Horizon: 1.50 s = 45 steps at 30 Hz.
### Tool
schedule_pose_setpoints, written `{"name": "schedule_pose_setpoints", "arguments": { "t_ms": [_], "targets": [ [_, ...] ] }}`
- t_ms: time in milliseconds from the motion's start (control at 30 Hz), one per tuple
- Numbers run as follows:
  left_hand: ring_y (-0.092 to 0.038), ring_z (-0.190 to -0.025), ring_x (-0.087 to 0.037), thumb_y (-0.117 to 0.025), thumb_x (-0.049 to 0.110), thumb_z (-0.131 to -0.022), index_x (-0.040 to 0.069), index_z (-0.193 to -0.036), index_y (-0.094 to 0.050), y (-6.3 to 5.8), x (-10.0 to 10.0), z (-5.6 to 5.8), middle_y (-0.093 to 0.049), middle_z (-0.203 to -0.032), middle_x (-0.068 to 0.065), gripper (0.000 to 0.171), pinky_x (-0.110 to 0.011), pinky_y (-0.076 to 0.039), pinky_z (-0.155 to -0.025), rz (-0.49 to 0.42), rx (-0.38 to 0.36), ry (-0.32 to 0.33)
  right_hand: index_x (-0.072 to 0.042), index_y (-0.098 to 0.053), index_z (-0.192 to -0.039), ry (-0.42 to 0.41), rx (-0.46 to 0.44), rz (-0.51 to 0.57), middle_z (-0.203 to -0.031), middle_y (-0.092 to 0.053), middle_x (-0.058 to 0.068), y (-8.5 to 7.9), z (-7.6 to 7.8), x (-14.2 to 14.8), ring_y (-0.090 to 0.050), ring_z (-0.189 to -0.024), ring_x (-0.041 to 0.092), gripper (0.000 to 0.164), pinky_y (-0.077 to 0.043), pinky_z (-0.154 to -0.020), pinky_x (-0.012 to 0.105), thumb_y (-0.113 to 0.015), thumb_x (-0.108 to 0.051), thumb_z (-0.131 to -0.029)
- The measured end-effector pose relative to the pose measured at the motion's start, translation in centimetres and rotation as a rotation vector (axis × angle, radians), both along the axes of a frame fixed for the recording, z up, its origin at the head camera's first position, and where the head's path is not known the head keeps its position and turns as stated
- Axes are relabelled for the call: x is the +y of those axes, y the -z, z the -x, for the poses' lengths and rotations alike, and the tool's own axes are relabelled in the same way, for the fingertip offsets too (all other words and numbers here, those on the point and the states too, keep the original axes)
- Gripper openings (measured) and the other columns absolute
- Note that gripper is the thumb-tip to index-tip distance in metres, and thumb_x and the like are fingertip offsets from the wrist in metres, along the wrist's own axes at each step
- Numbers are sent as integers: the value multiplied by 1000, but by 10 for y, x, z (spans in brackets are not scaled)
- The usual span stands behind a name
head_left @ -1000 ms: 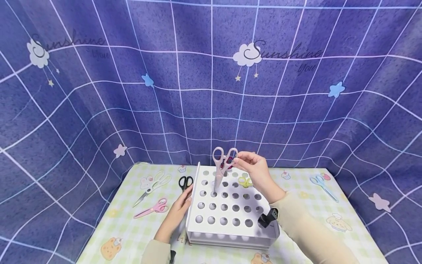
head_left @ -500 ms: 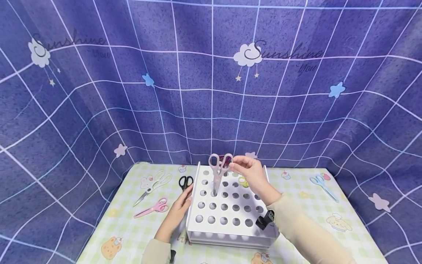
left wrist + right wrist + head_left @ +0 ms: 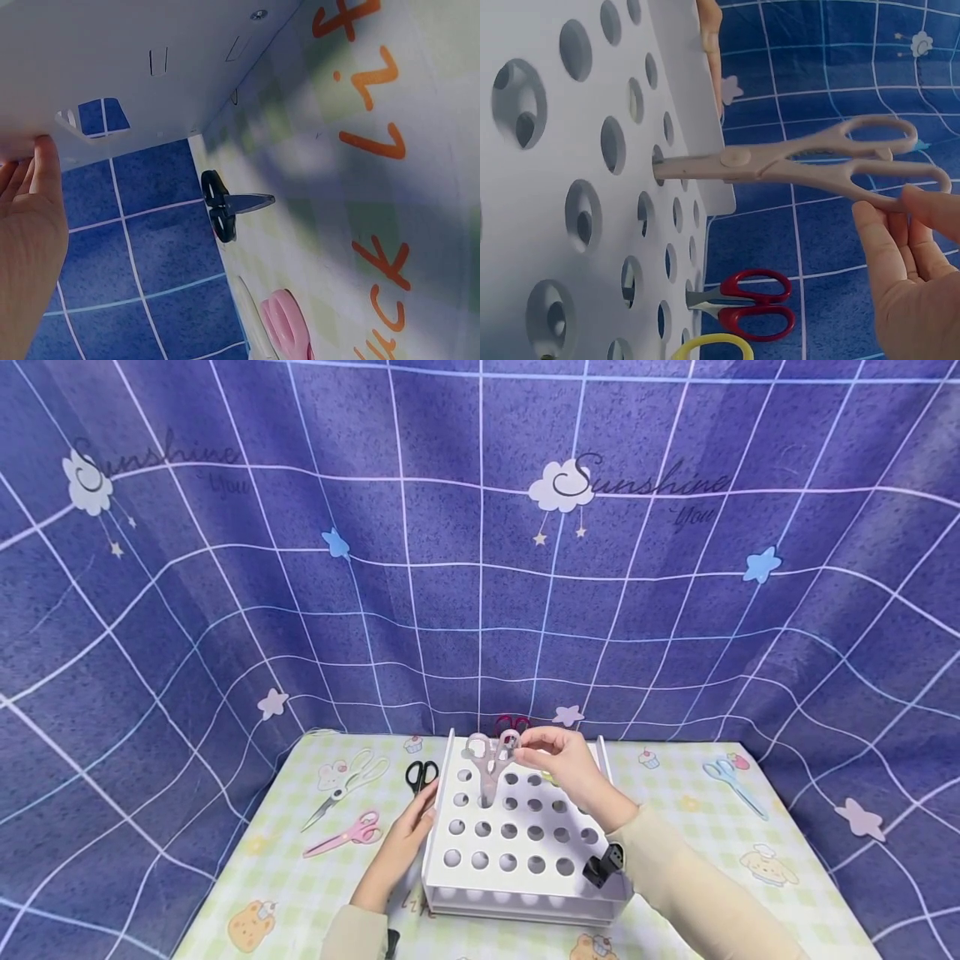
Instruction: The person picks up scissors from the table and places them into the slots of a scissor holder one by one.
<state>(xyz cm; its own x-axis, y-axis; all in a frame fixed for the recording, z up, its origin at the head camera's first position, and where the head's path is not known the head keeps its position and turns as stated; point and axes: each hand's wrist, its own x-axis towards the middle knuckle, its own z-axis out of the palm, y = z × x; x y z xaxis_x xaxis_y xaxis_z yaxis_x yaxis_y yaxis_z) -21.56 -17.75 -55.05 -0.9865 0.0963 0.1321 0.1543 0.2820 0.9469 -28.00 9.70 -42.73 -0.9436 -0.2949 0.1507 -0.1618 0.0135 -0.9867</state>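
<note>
My right hand [image 3: 568, 768] pinches one handle loop of the pale pinkish-grey scissors [image 3: 735, 159] between thumb and fingers. Their blade tips sit inside a round hole of the white rack [image 3: 491, 881], with the handles up. Along the rack's left side panel rests my left hand [image 3: 405, 837], its fingertips touching the panel in the left wrist view. Red-handled scissors [image 3: 756, 306] stand in a hole toward the back of the rack. Yellow-handled scissors [image 3: 714, 341] are also at the rack, mostly behind my right hand in the head view.
Left of the rack lie black scissors [image 3: 422, 772], pink scissors [image 3: 363, 832] and white-handled scissors [image 3: 341, 792]. Light blue scissors [image 3: 738, 789] lie at the far right of the checked tablecloth [image 3: 300, 893]. A blue grid-patterned curtain [image 3: 450, 635] hangs behind.
My right hand has moved down and slightly left, and the pale scissors have sunk deeper into the hole. My left hand has stayed at the rack's side.
</note>
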Motion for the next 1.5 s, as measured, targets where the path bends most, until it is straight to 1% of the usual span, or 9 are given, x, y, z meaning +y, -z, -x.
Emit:
{"name": "schedule_pose_setpoints", "arguments": {
  "t_ms": [167, 333, 400, 567, 633, 867, 1233, 1400, 1500],
  "targets": [
    [-38, -141, -20, -44, 24, -103, 26, -152, -33, -2, 1, 1, -42, -152, 0, 49, -41, -23, -119, 1, -12, -4, 3, -69, -99, -3, 28, -81, -86, -73, -4, 4, 0, 1, -68, -82, 8, 24, -57, -76, 22, -77, -11, -81],
    [-39, -140, -22, -45, 25, -103, 23, -152, -33, -3, 1, -1, -42, -152, -3, 50, -42, -24, -119, 0, -12, -13, 2, -69, -97, -22, 29, -101, -87, -74, 3, 10, -1, -2, -69, -80, 10, 21, -55, -72, 21, -76, -10, -81],
    [-38, -141, -22, -44, 24, -103, 20, -152, -32, -2, 1, -1, -42, -152, -3, 51, -38, -25, -119, -1, -7, -8, 3, -69, -96, -18, 17, -105, -87, -74, 5, 12, -1, -3, -69, -79, 9, 20, -54, -70, 21, -76, -8, -82],
    [-38, -140, -19, -44, 25, -103, 20, -152, -33, -2, 2, -1, -42, -152, -2, 50, -25, -26, -117, -11, -10, -6, 6, -68, -97, -27, -4, -105, -88, -73, 9, 16, -2, -5, -67, -77, 6, 19, -54, -70, 18, -74, -5, -82],
    [-38, -141, -19, -44, 25, -103, 21, -152, -33, -2, 2, -2, -42, -152, -2, 50, -26, -26, -117, -16, -14, -5, 8, -67, -98, -38, 1, -105, -88, -72, 12, 18, -2, -6, -67, -76, 6, 20, -54, -70, 18, -74, -4, -83],
    [-37, -141, -23, -45, 25, -103, 22, -152, -32, -2, 1, -1, -40, -153, -3, 51, -42, -23, -119, -7, -17, -7, 9, -67, -99, -43, 2, -100, -87, -72, 13, 19, -1, -8, -68, -75, 6, 22, -57, -72, 19, -73, -4, -83],
    [-36, -142, -23, -44, 26, -104, 24, -152, -31, -1, 0, -1, -40, -153, -4, 50, -43, -23, -119, -7, -16, 0, 9, -68, -99, -40, 34, -105, -95, -70, 24, 22, 0, -11, -67, -77, 6, 21, -58, -73, 18, -73, -3, -83],
    [-37, -141, -22, -44, 27, -104, 24, -152, -32, 0, -1, 1, -40, -153, -4, 50, -41, -23, -118, -2, -15, -2, 4, -69, -96, -50, 66, -145, -95, -71, 22, 20, -1, -12, -67, -82, 7, 15, -58, -75, 20, -73, -4, -84],
    [-37, -141, -20, -44, 28, -104, 26, -152, -32, 0, -1, 1, -39, -154, -3, 50, -30, -26, -118, -2, -8, 4, 5, -69, -96, -50, 72, -157, -95, -71, 23, 17, -3, -11, -67, -82, 10, 14, -57, -74, 18, -71, -4, -85]
  ]
}}
